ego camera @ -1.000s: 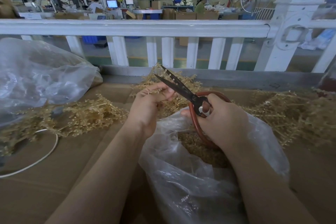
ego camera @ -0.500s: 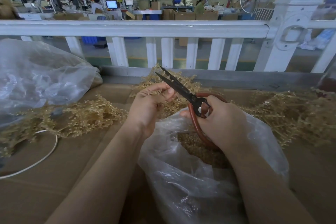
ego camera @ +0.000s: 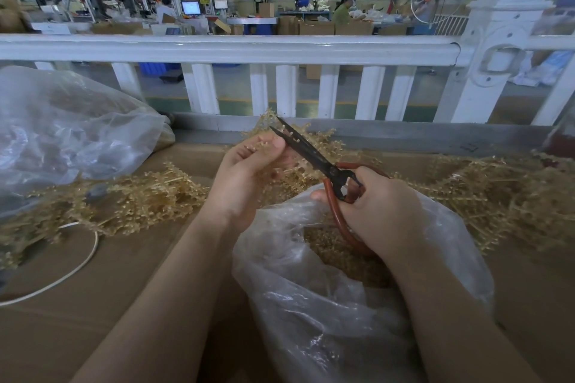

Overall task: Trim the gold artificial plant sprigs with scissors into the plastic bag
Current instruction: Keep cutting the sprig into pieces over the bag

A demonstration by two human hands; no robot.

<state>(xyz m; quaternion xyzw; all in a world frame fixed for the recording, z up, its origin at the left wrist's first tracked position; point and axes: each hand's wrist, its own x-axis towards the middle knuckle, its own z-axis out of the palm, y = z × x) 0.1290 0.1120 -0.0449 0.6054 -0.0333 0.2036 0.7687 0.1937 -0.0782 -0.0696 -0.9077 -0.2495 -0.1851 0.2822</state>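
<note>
**Two hands, one pair of scissors, one gold sprig over a bag**

From the head camera there are two hands, one pair of scissors, two see-through plastic bags and two big heaps of gold sprigs.

The left hand (ego camera: 245, 171) pinches a small gold sprig (ego camera: 264, 141) between thumb and fingers, holding it up. The right hand (ego camera: 378, 211) is wrapped around the red-brown loop handles of the scissors (ego camera: 314, 155). The dark blades point up and away toward the left hand, a little apart, with bits of the sprig between them, right by the left thumb.

The sprig is thin and shiny gold, with lots of tiny bead-like buds on short stems.

Under both hands sits the open plastic bag (ego camera: 326, 305). It is crinkly and clear, and small gold cut pieces (ego camera: 336, 255) lie inside it, just below the right hand.

One heap of sprigs (ego camera: 140, 199) lies left of the left hand. Another heap (ego camera: 497, 196) lies right of the right hand. The second plastic bag (ego camera: 68, 134) is puffy and sits far out to the left. A white cord (ego camera: 84, 258) curls near the left arm.

Everything rests on brown cardboard (ego camera: 109, 305). Past the hands runs a white railing (ego camera: 249, 48). Behind it is a big factory room with boxes, screens and windows.
</note>
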